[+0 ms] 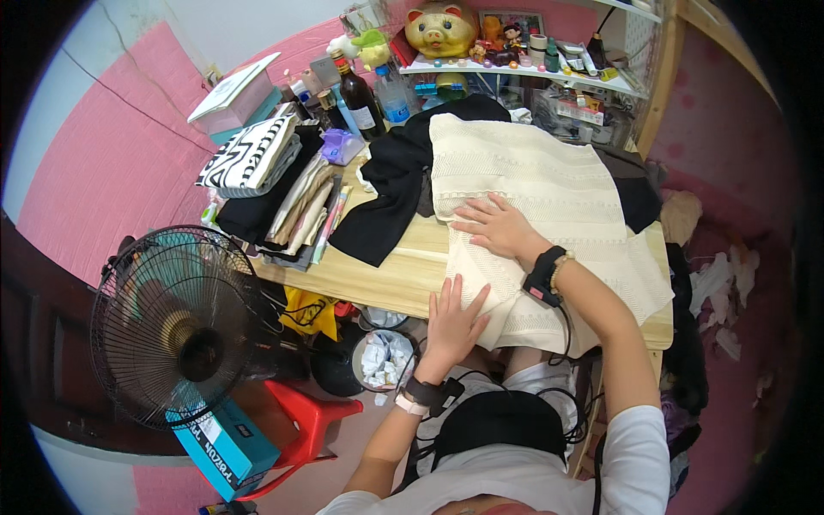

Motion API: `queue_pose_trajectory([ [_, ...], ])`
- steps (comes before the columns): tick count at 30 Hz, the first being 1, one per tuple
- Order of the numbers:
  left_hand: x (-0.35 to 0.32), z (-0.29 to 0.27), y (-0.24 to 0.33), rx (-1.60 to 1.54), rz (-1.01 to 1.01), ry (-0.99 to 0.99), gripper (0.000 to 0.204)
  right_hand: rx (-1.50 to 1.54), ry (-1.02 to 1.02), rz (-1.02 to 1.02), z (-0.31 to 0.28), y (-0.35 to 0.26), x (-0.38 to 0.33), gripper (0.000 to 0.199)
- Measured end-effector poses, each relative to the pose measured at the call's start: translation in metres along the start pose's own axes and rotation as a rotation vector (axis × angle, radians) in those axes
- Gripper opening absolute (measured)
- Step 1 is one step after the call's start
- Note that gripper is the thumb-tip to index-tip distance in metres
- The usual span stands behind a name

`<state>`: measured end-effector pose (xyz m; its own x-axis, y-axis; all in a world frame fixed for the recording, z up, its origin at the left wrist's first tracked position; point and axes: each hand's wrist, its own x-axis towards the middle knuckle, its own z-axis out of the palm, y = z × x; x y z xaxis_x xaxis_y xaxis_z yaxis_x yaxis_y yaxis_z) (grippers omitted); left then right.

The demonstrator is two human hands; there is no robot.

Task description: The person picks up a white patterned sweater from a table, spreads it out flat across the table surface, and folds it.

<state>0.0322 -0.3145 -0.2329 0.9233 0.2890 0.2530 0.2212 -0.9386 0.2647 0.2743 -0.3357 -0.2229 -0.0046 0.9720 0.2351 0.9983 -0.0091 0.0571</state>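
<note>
A cream knitted garment [541, 172] with a ribbed, openwork pattern lies spread on the wooden table, its lower part hanging over the near edge. My right hand [498, 227] rests flat on its left part, fingers stretched toward the left. Lower down, my left hand [454, 324] is open with fingers spread, touching the garment's near-left edge beside a folded-over part. Black clothing [384, 210] lies under the cream garment and sticks out to its left and right. Both hands hold nothing.
Folded clothes [287, 193] are stacked on the table's left, near a dark glass bottle [360, 101] and a purple pack [342, 147]. A shelf with a golden piggy bank [440, 31] stands behind. A black fan [176, 326], red stool [313, 416] and waste bin [384, 359] stand at left.
</note>
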Motion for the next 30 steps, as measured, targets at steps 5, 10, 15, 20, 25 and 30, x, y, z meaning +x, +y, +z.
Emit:
queue_pose_trajectory([
  [5, 0.003, -0.006, -0.012, -0.065, -0.006, -0.066, 0.051, 0.078, -0.059, -0.003, -0.046, -0.045, -0.02, 0.049],
  [10, 0.016, 0.009, 0.006, -0.279, -0.176, 0.141, 0.062, 0.395, -0.182, -0.108, -0.041, -0.076, -0.048, 0.053],
  [15, 0.012, 0.017, 0.009, 0.075, -0.128, 0.095, 0.069, 0.198, -0.136, -0.086, -0.023, -0.055, -0.057, 0.053],
  [20, 0.012, 0.019, 0.008, 0.11, -0.134, 0.108, 0.07, 0.152, -0.099, -0.017, -0.009, -0.043, -0.054, 0.052],
  [25, 0.013, 0.018, 0.01, 0.049, -0.154, 0.117, 0.069, -0.005, -0.022, 0.19, -0.007, -0.02, -0.05, 0.051],
  [30, 0.011, 0.019, 0.011, 0.017, -0.159, 0.134, 0.068, -0.122, -0.005, 0.228, -0.021, -0.032, -0.041, 0.054],
])
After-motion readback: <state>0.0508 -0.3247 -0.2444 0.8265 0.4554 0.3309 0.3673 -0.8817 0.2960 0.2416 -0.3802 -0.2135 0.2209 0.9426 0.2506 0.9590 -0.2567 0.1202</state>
